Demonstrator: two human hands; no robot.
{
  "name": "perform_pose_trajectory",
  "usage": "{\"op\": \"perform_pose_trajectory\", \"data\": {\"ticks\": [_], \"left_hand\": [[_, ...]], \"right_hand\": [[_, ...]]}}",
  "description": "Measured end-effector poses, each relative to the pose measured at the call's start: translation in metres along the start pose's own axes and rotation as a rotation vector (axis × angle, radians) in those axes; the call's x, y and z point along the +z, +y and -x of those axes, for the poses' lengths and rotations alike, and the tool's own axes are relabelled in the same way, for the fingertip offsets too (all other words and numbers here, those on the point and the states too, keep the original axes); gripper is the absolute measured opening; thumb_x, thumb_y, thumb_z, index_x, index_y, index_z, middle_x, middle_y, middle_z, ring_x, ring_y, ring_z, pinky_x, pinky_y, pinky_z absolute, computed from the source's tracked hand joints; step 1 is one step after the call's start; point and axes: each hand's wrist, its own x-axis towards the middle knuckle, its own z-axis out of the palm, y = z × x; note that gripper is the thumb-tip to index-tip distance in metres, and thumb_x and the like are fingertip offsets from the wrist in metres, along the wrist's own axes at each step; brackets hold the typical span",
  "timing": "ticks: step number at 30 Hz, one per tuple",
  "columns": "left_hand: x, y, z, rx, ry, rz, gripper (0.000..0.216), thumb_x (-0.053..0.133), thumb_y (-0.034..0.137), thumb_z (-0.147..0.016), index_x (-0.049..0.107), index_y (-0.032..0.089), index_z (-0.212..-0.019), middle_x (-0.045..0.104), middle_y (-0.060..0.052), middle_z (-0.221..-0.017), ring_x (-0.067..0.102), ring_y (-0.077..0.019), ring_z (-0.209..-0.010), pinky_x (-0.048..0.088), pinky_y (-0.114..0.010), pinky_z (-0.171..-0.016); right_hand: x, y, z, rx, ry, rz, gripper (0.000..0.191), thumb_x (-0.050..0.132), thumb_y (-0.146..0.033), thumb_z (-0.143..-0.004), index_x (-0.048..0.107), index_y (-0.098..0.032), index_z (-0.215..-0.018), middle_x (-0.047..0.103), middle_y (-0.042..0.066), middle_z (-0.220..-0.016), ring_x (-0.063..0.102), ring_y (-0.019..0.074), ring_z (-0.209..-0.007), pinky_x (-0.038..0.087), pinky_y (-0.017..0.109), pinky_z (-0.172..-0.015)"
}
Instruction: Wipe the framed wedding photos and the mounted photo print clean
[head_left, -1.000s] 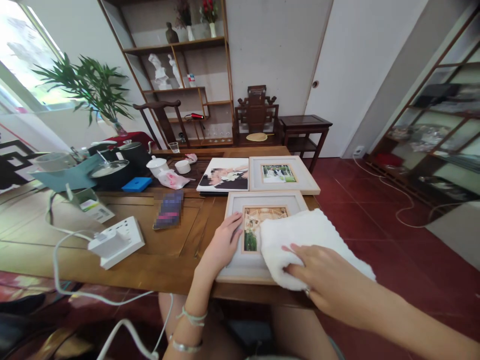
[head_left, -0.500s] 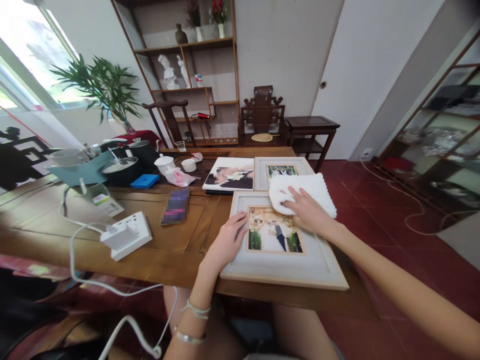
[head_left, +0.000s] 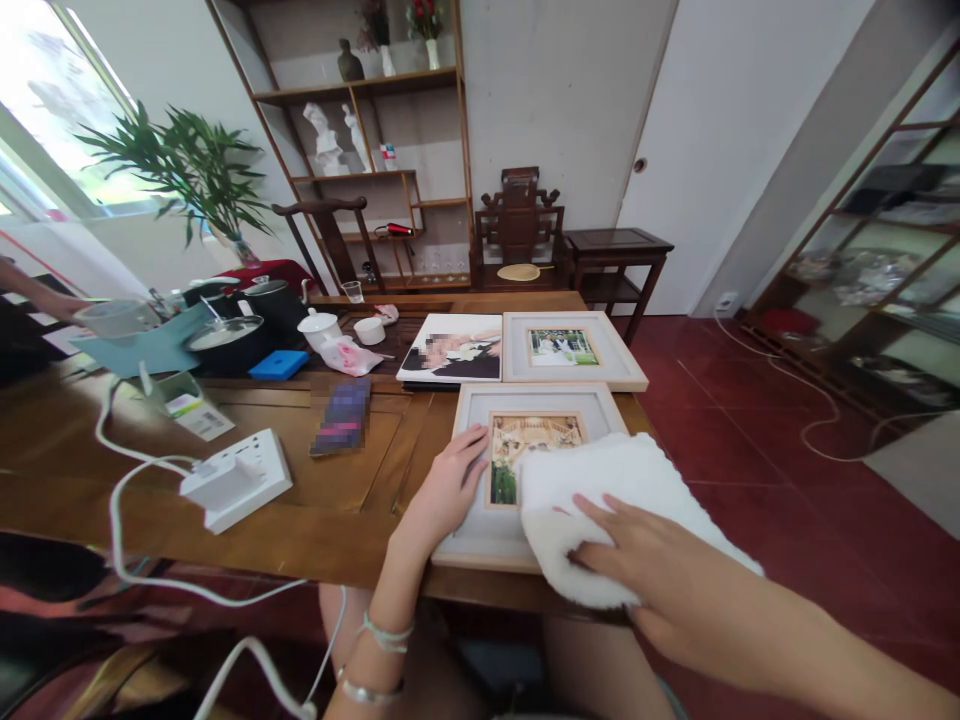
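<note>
Head view: we record our left hand lying flat and unclenched on the left border of the nearest picture frame, fingers spread, pinning it rather than gripping. Our right hand presses open-palmed on a white towel, fingers extended over the cloth, nothing clenched. Towel covers the right and lower part of this frame, which sits at the near right corner of the wooden table, its right side close to the table's edge. We judge wiping is in hand: good practice would be to hold the left palm firm so the frame cannot slide toward the near edge, use even flat pressure, and take strokes fully across the glazing and into the moulding corners. Materials: frame is pale wood with a stepped moulding, grey-white mat, rectangular; print inside shows yellow and green. Towel is thick, fluffy terry with a scalloped hem. Table is dark, glossy, panelled timber. Toward the far right edge lie a second pale frame and, just beside it, an unframed glossy print. A white power strip with trailing cable rests near the left.
</note>
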Motion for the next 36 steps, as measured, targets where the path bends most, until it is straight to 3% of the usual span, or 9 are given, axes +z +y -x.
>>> {"op": "perform_pose_trajectory", "data": {"ticks": [8,12,17,24,27,31,36], "left_hand": [[-0.002,0.002,-0.001,-0.007,-0.032,-0.006,0.038,0.042,0.02,-0.092,0.056,0.011,-0.126,0.051,-0.014,-0.137,0.045,-0.0232,-0.13,0.034,-0.041,-0.11],[-0.002,0.001,-0.001,-0.011,-0.024,-0.006,0.037,0.043,0.019,-0.091,0.056,0.011,-0.125,0.051,-0.014,-0.136,0.045,-0.0231,-0.129,0.035,-0.042,-0.11],[-0.002,0.0,-0.001,-0.017,-0.019,-0.005,0.038,0.043,0.019,-0.091,0.056,0.01,-0.125,0.052,-0.014,-0.136,0.045,-0.0222,-0.129,0.035,-0.041,-0.11],[-0.001,0.001,-0.001,-0.022,-0.02,-0.008,0.038,0.043,0.02,-0.091,0.057,0.008,-0.124,0.052,-0.015,-0.135,0.045,-0.0225,-0.129,0.035,-0.041,-0.11],[-0.002,0.001,-0.001,-0.016,-0.028,-0.011,0.038,0.042,0.021,-0.091,0.057,0.009,-0.124,0.052,-0.014,-0.136,0.045,-0.0228,-0.129,0.035,-0.042,-0.11],[-0.002,0.0,-0.002,-0.004,-0.029,-0.008,0.038,0.041,0.022,-0.092,0.056,0.011,-0.125,0.052,-0.013,-0.136,0.045,-0.0225,-0.129,0.035,-0.042,-0.11],[-0.002,-0.001,-0.001,-0.008,-0.03,-0.004,0.039,0.042,0.023,-0.092,0.055,0.01,-0.126,0.051,-0.013,-0.137,0.044,-0.022,-0.13,0.034,-0.04,-0.11]], "right_hand": [[0.017,0.081,-0.066,0.12,0.309,0.178,0.049,0.049,-0.007,-0.07,0.058,-0.01,-0.118,0.043,0.022,-0.141,0.03,0.0311,-0.136,0.024,0.051,-0.11],[0.008,0.103,-0.089,0.124,0.332,0.269,0.05,0.051,-0.005,-0.07,0.058,-0.012,-0.119,0.044,0.017,-0.142,0.026,0.0338,-0.137,0.023,0.054,-0.109],[0.007,0.086,-0.082,0.083,0.232,0.239,0.05,0.047,0.0,-0.071,0.059,-0.011,-0.118,0.044,0.018,-0.141,0.033,0.0364,-0.133,0.026,0.056,-0.106],[-0.006,0.012,-0.013,-0.022,-0.03,0.009,0.055,0.044,0.002,-0.068,0.06,-0.013,-0.119,0.049,0.017,-0.138,0.039,0.0367,-0.13,0.034,0.057,-0.103],[-0.01,-0.008,0.004,-0.037,-0.076,-0.078,0.061,0.045,0.001,-0.065,0.059,-0.017,-0.121,0.047,0.013,-0.141,0.04,0.0362,-0.129,0.036,0.056,-0.104],[0.006,0.002,-0.004,0.013,0.005,-0.127,0.068,0.048,-0.001,-0.061,0.054,-0.019,-0.127,0.041,0.011,-0.145,0.031,0.0332,-0.135,0.028,0.055,-0.109],[0.026,0.052,-0.038,0.125,0.24,0.018,0.05,0.052,-0.011,-0.071,0.058,-0.011,-0.121,0.046,0.022,-0.138,0.03,0.0333,-0.135,0.026,0.054,-0.109]]}}
